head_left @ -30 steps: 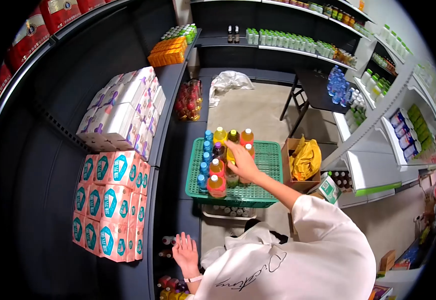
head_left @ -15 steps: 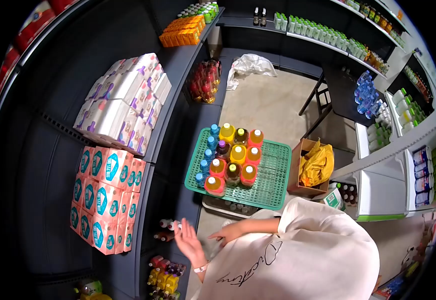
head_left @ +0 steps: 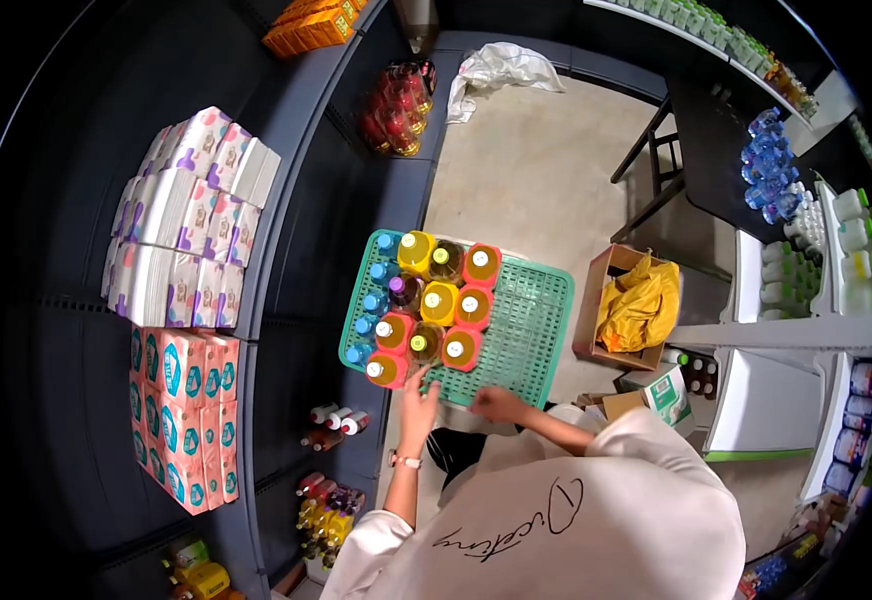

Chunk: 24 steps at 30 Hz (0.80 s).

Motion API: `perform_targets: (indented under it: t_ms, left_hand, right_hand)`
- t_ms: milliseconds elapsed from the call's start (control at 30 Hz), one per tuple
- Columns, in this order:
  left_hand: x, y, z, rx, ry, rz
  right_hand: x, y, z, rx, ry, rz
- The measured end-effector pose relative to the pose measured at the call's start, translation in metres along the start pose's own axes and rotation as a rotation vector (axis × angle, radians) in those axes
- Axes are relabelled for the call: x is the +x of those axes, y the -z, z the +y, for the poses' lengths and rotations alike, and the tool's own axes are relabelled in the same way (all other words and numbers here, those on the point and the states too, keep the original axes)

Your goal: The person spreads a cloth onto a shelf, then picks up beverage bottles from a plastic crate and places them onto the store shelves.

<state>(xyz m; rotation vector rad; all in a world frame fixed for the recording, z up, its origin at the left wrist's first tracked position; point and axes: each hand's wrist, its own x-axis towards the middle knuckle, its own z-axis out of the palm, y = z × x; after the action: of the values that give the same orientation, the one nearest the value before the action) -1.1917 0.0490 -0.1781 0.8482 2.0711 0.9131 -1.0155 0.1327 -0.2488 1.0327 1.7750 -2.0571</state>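
A green plastic crate [head_left: 556, 330] holds rows of bottles on its left and middle. Among them are blue-capped bottles [head_left: 365, 325], yellow-labelled bottles [head_left: 439, 302], red-labelled bottles [head_left: 461, 348] and a dark bottle with a yellow-green cap [head_left: 424, 345]. My left hand [head_left: 417, 407] reaches the crate's front rim, just below that dark bottle, thumb and fingers apart. Whether it touches the rim or the bottle I cannot tell. My right hand [head_left: 499, 404] is curled at the front rim, further right, and no object shows in it.
Dark shelves at left hold tissue packs [head_left: 191, 200] and pink paper packs [head_left: 191, 400]. Small bottles [head_left: 341, 418] stand on the lower shelf. Right of the crate is a cardboard box [head_left: 596, 335] with a yellow bag [head_left: 641, 305]. A dark table [head_left: 701, 150] stands behind.
Both my hands have moved forward to the crate's front rim; the left came from beside the lower shelf. The view has shifted, and the bottles keep the same arrangement.
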Motion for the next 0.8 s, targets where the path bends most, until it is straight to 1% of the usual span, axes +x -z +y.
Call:
perform_targets:
  t_ms: [67, 100, 200, 300, 333, 400, 433, 467, 500, 533, 600, 633, 733, 767, 800]
  left_hand:
    - [0.027, -0.026, 0.008, 0.201, -0.258, 0.124]
    - [0.035, -0.036, 0.008, 0.299, -0.378, 0.178]
    - [0.069, -0.066, -0.015, 0.258, -0.283, 0.066]
    - [0.078, -0.076, -0.022, 0.346, -0.24, 0.105]
    - [0.075, -0.078, -0.026, 0.246, -0.187, 0.122]
    - [0.065, -0.09, -0.035, 0.032, -0.1, 0.165]
    - [0.056, -0.095, -0.038, 0.076, -0.147, 0.242]
    - [0.043, -0.1, -0.044, 0.063, -0.082, 0.23]
    - [0.025, -0.103, -0.044, 0.042, -0.092, 0.247]
    - [0.005, -0.104, -0.042, 0.023, -0.101, 0.266]
    - [-0.034, -0.099, -0.037, -0.027, 0.038, 0.303]
    - [-0.051, -0.092, -0.033, -0.055, 0.1, 0.318]
    - [-0.118, -0.064, -0.021, -0.213, 0.086, 0.396]
    - [-0.146, -0.054, -0.02, -0.338, 0.146, 0.428]
    - [-0.174, -0.043, -0.023, -0.462, 0.199, 0.469]
  right_hand:
    - [-0.03, 0.009, -0.003, 0.151, 0.034, -0.025]
    - [-0.047, 0.016, -0.022, 0.188, 0.081, -0.027]
    - [-0.057, 0.028, -0.04, 0.34, 0.217, 0.017]
    - [-0.069, 0.045, -0.08, 0.415, 0.298, -0.077]
    - [-0.075, 0.052, -0.095, 0.437, 0.336, -0.116]
    - [-0.102, 0.067, -0.132, 0.53, 0.362, -0.299]
    - [-0.116, 0.073, -0.145, 0.557, 0.379, -0.404]
    - [-0.124, 0.076, -0.151, 0.587, 0.388, -0.512]
    - [-0.127, 0.078, -0.148, 0.571, 0.333, -0.673]
    - [-0.127, 0.072, -0.145, 0.585, 0.345, -0.772]
    - [-0.125, 0.054, -0.139, 0.611, 0.373, -0.969]
    - [-0.126, 0.045, -0.137, 0.531, 0.319, -0.852]
    - [-0.098, -0.007, -0.091, 0.036, 0.576, -0.317]
    - [-0.076, -0.021, -0.068, -0.413, 0.636, -0.253]
    - [-0.067, -0.037, -0.049, -0.481, 0.625, -0.298]
